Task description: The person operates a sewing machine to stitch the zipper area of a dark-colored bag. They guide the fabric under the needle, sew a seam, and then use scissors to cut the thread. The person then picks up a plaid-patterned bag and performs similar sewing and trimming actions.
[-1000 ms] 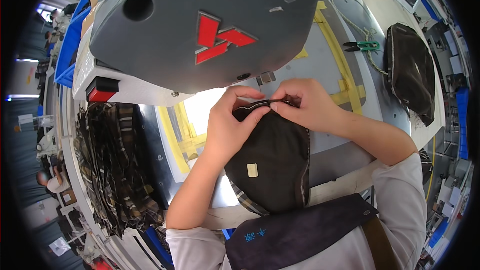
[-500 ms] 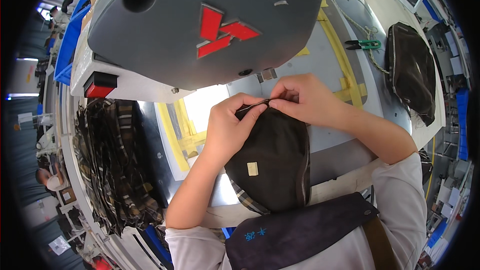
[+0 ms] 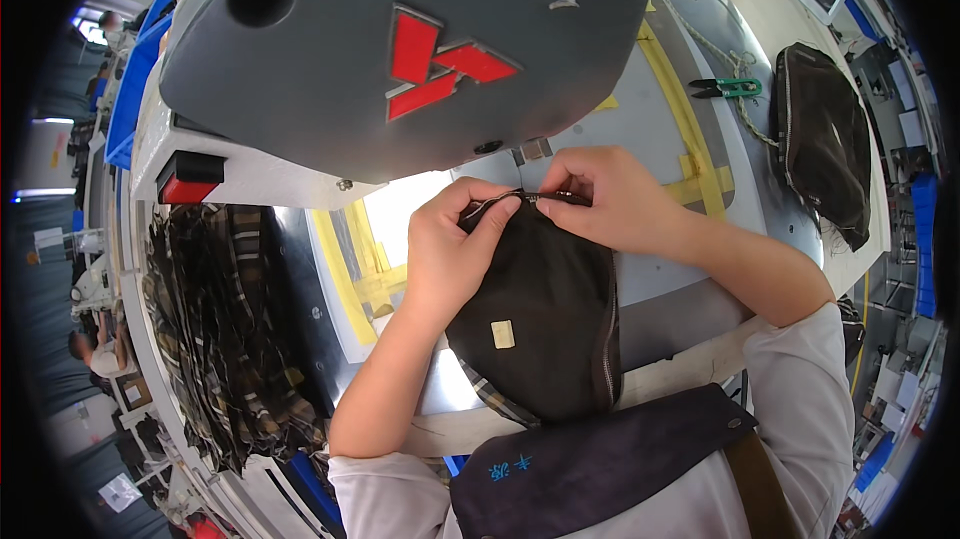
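Note:
Between my hands hangs a dark brown fabric pouch point(image 3: 540, 299) with a zipper along its right side, a small pale label on its face and a plaid edge at the lower left. My left hand point(image 3: 450, 239) pinches its top edge between thumb and fingers. Close beside it, my right hand point(image 3: 610, 194) grips the same edge, where a short bit of zipper shows between the two hands. The pouch's lower end reaches the table's front edge, by my dark apron. Just beyond my fingertips is a small metal part point(image 3: 535, 150) under the machine head.
A grey sewing machine head point(image 3: 350, 59) with a red emblem looms over the far side. Plaid fabric pieces point(image 3: 225, 329) pile up at the left. To the right lie green-handled thread snips point(image 3: 728, 88), a cord and another dark zippered pouch point(image 3: 825, 144). Yellow tape point(image 3: 690, 119) marks the plate.
My left hand has shifted slightly left and up along the pouch's top edge. The gap between my hands has widened, showing more zipper. My right hand has barely moved.

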Demonstrator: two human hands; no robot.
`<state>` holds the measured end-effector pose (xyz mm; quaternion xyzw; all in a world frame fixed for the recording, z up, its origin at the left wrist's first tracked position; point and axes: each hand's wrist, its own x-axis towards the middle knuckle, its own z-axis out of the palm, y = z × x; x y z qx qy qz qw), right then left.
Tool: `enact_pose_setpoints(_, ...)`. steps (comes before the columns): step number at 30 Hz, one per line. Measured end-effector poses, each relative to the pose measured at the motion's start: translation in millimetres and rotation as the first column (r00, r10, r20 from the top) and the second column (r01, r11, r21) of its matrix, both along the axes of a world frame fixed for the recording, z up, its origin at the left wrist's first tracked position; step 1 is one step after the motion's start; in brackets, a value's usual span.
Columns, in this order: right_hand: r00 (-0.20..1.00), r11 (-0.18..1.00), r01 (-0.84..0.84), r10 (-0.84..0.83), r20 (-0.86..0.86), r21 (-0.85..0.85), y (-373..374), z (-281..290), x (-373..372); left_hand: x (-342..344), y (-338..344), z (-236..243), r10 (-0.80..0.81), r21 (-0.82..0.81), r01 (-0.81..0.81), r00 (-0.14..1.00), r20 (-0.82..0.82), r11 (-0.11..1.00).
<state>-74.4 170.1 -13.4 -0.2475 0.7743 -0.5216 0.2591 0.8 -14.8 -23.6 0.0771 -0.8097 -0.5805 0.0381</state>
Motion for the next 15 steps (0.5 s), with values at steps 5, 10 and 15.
enact_pose_setpoints(5, 0.997, 0.996, 0.080, -0.079, 0.014, -0.040, 2.3, -5.7, 9.6, 0.2, 2.5, 0.5, -0.004, 0.022, 0.004, 1.000, -0.005, 1.000)
enact_pose_setpoints(10, 0.997, 0.998, 0.027, -0.031, -0.068, -0.061, -1.1, -2.6, 5.0, 1.8, 6.4, 3.2, -0.082, -0.102, 0.082, 0.997, 0.002, 0.991)
enact_pose_setpoints(15, 1.000, 0.998, 0.007, -0.008, -0.005, -0.061, -1.5, 0.0, 1.2, 0.5, 8.2, 6.9, -0.065, -0.031, 0.067, 0.996, 0.064, 0.997)
